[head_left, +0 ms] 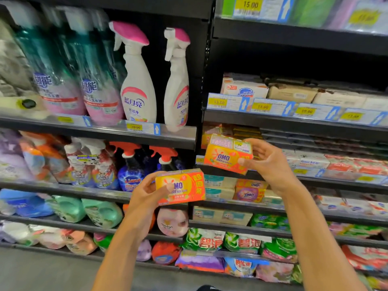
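Orange-and-yellow rectangular OMO soap packs: two, both held in the air before the dark metal shelving [100, 133].

Lower pack [184, 186]: gripped by the left hand [147, 194], thumb pressed on the printed front, fingers curled behind. It is held at centre, near, slightly tilted. A red band with yellow characters is carried on its right end.

Upper pack [226, 158]: pinched at its right end by the right hand [270, 164], thumb on the front, fingers curled over the top. It is held farther and to the right, just before a shelf edge. A pink-and-yellow top face is shown.

White plastic spray bottles with pink triggers [137, 85]: two, stood upper left.

Dark blue spray bottles with red triggers [131, 169]: two, one shelf below.
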`<state>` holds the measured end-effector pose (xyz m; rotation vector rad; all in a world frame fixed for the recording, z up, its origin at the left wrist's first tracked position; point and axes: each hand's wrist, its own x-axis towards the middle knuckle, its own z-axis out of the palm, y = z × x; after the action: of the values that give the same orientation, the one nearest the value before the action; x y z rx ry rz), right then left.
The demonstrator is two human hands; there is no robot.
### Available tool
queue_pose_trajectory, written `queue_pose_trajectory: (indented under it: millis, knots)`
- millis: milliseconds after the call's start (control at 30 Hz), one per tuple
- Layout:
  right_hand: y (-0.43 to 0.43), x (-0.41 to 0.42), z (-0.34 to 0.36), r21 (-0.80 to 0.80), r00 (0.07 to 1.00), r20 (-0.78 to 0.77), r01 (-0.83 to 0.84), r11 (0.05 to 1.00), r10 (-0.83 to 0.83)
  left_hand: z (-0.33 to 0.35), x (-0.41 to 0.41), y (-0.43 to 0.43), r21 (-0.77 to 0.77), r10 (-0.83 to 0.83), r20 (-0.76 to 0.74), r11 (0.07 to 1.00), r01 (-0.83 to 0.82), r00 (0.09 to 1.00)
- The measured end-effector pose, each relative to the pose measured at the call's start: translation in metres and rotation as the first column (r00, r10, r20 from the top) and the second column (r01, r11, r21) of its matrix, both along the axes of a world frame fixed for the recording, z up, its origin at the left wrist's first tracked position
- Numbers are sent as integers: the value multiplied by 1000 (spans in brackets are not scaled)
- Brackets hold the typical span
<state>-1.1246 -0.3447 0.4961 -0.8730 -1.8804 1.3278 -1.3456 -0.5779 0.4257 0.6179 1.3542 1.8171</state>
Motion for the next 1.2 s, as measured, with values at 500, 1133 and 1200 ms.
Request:
queue_pose_trajectory:
  millis: [500,1133,1200]
  knots:
    - [63,-51,-4,140,978,209,-51,989,21,-27,-15,16,18,43,-17,999,-42,999]
    - [65,-73,-3,324,733,674,-176,930,-96,-21,-6,25,13,-26,-66,1000,27,997]
    - [67,-74,-3,349,714,690,-185,919,-118,-22,-4,26,9,-33,-72,999,34,997]
